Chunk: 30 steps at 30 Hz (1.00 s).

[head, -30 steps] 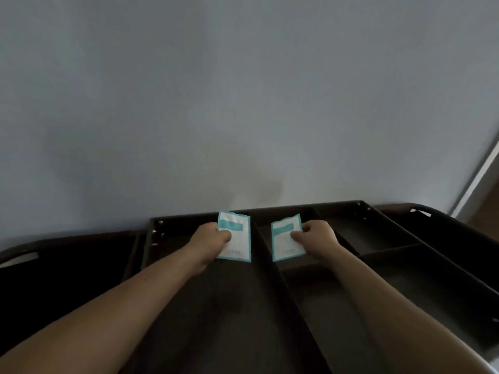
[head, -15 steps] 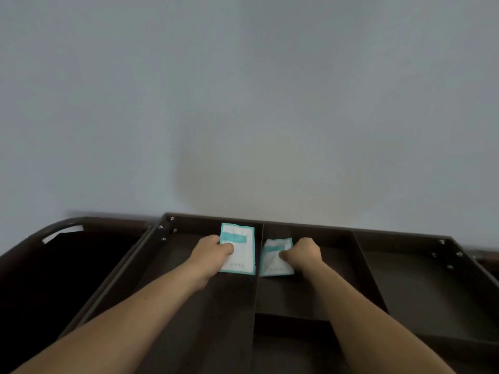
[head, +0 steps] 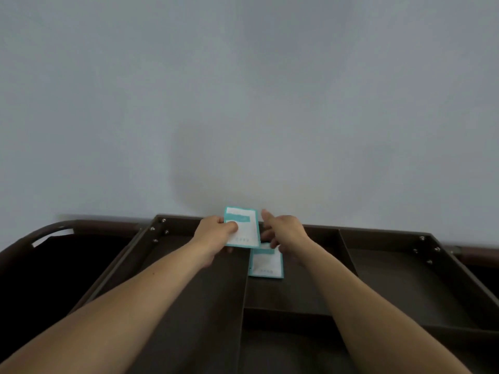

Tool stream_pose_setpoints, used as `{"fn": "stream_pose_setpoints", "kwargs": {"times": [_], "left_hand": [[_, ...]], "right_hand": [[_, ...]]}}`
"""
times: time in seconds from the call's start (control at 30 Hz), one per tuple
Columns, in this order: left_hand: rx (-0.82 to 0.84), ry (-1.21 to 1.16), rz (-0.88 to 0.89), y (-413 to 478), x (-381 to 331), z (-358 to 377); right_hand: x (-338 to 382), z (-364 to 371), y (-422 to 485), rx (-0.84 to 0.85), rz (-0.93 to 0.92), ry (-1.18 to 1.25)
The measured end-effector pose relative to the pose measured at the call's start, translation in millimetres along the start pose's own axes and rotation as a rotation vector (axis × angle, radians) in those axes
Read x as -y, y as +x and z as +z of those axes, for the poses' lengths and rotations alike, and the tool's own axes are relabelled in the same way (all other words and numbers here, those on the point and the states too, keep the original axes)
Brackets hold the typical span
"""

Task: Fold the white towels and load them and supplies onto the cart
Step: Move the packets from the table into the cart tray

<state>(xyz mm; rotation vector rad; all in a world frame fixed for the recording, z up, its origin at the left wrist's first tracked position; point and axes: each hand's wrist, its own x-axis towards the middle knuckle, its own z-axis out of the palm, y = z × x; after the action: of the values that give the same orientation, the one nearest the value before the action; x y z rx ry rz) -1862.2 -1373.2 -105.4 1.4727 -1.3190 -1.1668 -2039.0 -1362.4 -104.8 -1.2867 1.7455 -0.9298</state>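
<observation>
2 packets are in play, 1 down and 1 in hand. Nearest me, my forearms reach out over the cart (head: 383,279), whose dark tray is split by a divider (head: 244,287) running away from me. Just right of that divider the loose packet (head: 267,263) lies flat on the floor of the middle compartment, toward its far end, where I judge it will stay tidy with other supplies. Above it my right hand (head: 286,230) is released, fingers straight and spread, holding nothing. My left hand (head: 216,230) pinches the held packet (head: 243,228) by its left edge, thumb on its face, keeping it upright and facing me over the divider's far end; I judge it goes down next, beside or onto the first. Beyond stands the wall (head: 243,103). No towels show. 0.5 s ago my right hand gripped the loose packet low in that compartment; it has since let go and lifted, and my left has raised its packet toward the divider.
</observation>
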Motion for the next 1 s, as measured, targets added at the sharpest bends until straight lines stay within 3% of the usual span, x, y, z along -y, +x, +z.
{"fn": "stream_pose_setpoints", "kwargs": {"times": [0.13, 0.27, 0.5, 0.7, 1.0], "left_hand": [[0.120, -0.058, -0.018, -5.7, -8.0, 15.6], [0.200, -0.021, -0.039, -9.4, -4.9, 19.1], [0.099, 0.129, 0.006, -17.1, 11.2, -17.5], [0.036, 0.198, -0.014, -33.6, 17.2, -34.8], [-0.028, 0.286, -0.003, -65.3, 21.1, -54.5]], "right_hand": [[2.9, -1.5, -16.5, 0.122, 0.029, 0.112], [-16.3, -12.4, -15.8, 0.022, 0.095, 0.239], [-73.3, -18.4, -0.8, -0.075, 0.264, -0.088], [-78.0, -14.7, 5.0, -0.127, 0.195, -0.408], [-78.0, -15.1, 2.7, -0.056, 0.201, -0.421]]}}
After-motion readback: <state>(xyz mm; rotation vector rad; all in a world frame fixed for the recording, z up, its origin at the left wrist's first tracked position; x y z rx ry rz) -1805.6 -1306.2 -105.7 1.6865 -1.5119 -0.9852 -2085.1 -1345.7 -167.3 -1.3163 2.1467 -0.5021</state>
